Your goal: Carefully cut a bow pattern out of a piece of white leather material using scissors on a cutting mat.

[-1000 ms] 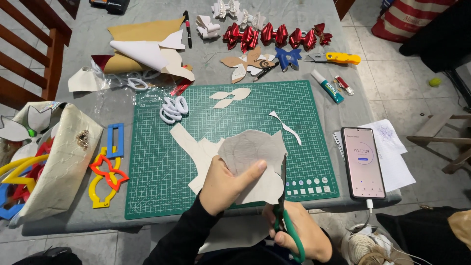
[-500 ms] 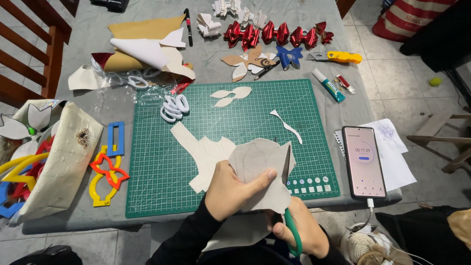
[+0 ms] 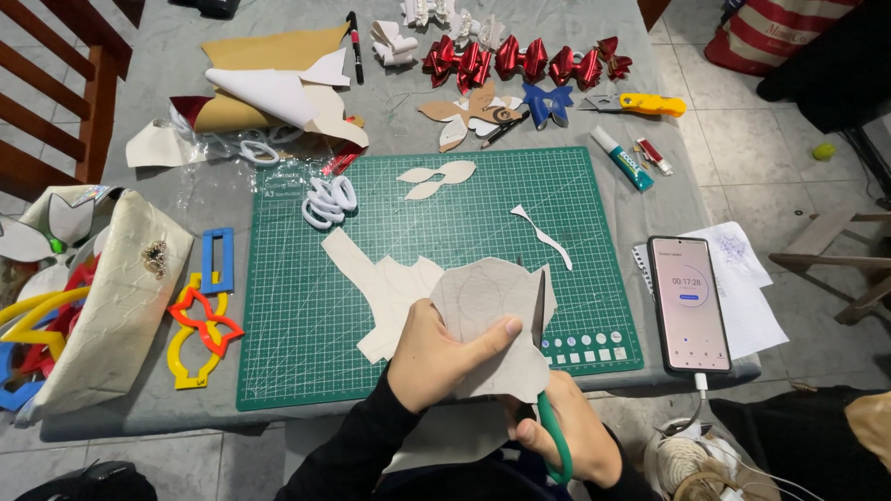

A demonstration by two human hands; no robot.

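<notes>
My left hand [image 3: 444, 357] pinches a beige sheet of material [image 3: 492, 320] with a petal shape drawn on it, held above the near edge of the green cutting mat [image 3: 371, 223]. Under and to the right of the sheet, my right hand [image 3: 566, 431] grips green-handled scissors [image 3: 548, 408]; their blades point up along the sheet's right edge. A larger off-cut of the same beige material [image 3: 385, 288] lies on the mat just left of the hands. Cut petal pieces [image 3: 436, 178] and a thin curved scrap [image 3: 540, 237] rest farther up the mat.
A phone showing a timer [image 3: 689, 301] lies right of the mat on papers. Red bows [image 3: 520, 57], a blue bow [image 3: 548, 100], a yellow knife [image 3: 650, 104], a glue stick [image 3: 624, 158] and rolled sheets [image 3: 269, 88] sit at the back. Coloured templates [image 3: 200, 320] and a beige pouch [image 3: 111, 306] are on the left.
The sheet has been turned and shifted slightly right in my left hand. The scissors have moved up along its right edge.
</notes>
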